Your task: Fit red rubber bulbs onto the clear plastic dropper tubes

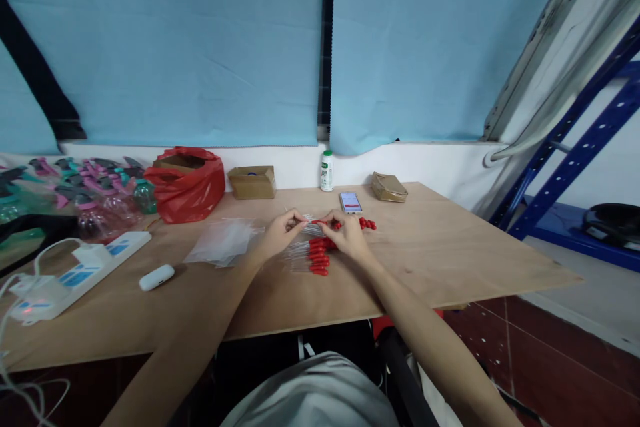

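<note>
One dropper (pixel 318 221) pinched between the left hand (pixel 283 229) and the right hand (pixel 349 236).
It lies roughly level between the fingertips, red bulb in the middle; the left thumb and forefinger close on its thin side, probably, and the right on its bulb, though the grip is small to see. Both forearms reach forward over the table (pixel 450 247), converging. Nearer the person lie more droppers (pixel 319 257), too overlapped to count; beyond stand one phone (pixel 351 202), one bottle (pixel 327 173), two boxes (pixel 254 184).
</note>
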The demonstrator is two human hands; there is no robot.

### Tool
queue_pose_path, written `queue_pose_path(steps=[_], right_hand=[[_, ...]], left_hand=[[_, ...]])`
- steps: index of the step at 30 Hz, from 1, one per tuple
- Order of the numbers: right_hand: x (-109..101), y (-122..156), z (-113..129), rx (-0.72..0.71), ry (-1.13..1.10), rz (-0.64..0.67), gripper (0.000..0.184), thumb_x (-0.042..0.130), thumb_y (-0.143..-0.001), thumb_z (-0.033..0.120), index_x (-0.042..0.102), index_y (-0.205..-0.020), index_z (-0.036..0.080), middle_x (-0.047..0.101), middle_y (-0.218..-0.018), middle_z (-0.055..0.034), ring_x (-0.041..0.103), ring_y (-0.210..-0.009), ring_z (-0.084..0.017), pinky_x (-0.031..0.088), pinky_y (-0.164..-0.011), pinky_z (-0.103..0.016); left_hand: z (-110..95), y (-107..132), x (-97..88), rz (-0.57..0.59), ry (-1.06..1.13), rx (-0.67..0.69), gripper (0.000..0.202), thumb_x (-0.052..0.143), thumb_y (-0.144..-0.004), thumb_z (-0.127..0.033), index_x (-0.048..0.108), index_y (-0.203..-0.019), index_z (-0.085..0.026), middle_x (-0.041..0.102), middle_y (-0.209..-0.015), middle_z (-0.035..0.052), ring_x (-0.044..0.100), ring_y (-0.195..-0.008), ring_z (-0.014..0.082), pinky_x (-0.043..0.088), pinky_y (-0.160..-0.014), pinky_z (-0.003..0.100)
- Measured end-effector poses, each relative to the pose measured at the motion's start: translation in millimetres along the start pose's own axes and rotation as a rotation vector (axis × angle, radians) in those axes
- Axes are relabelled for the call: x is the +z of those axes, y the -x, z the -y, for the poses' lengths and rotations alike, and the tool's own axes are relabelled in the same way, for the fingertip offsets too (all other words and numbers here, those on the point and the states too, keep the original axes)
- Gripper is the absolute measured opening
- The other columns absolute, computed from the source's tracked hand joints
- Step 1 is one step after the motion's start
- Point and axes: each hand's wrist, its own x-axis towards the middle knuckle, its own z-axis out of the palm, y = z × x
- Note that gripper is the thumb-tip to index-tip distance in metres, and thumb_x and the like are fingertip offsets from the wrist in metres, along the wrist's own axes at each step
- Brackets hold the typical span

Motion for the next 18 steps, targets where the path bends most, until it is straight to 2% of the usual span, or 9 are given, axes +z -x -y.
queue_pose_path(steps=[7,12,14,18], right_hand=[[1.8,0.1,1.1,-0.002,0.02,0.008,0.011,0.064,-0.09,0.026,0.069,-0.087,0.017,0.067,-0.076,-0.0017,0.059,-0.068,-0.016,0.044,-0.067,-0.026],[3.7,0.7,2.7,-0.041,0.048,0.117,0.006,0.067,-0.087,0.02,0.069,-0.092,0.019,0.07,-0.086,-0.0026,0.062,-0.078,-0.017,0.046,-0.075,-0.028],[4.4,0.9,2.1,-0.097,0.054,0.195,0.007,0.069,-0.084,0.017,0.07,-0.091,0.019,0.07,-0.089,-0.0027,0.062,-0.086,-0.019,0.046,-0.082,-0.03],[5.3,1.6,-1.4,-0.176,0.102,0.313,0.01,0.075,-0.08,0.015,0.072,-0.088,0.02,0.067,-0.095,-0.0034,0.058,-0.098,-0.022,0.044,-0.092,-0.035]], left_hand=[[-6.4,1.7,-1.0,0.013,-0.087,0.038,0.029,0.056,-0.096,-0.046,0.062,-0.095,-0.018,0.068,-0.09,0.0023,0.063,-0.081,0.016,0.047,-0.073,0.026],[-11.2,4.6,-8.0,0.073,-0.333,0.071,0.04,0.045,-0.102,-0.047,0.065,-0.082,-0.018,0.063,-0.07,-0.0014,0.055,-0.065,0.0137,0.041,-0.066,0.026],[-9.5,4.1,-10.3,0.085,-0.376,0.109,0.045,0.039,-0.104,-0.045,0.066,-0.08,-0.018,0.065,-0.071,-0.0003,0.059,-0.069,0.0151,0.043,-0.072,0.027],[-1.7,1.3,-13.1,0.022,-0.411,0.161,0.046,0.035,-0.106,-0.04,0.071,-0.088,-0.018,0.071,-0.08,0.0014,0.064,-0.079,0.0169,0.045,-0.084,0.03]])
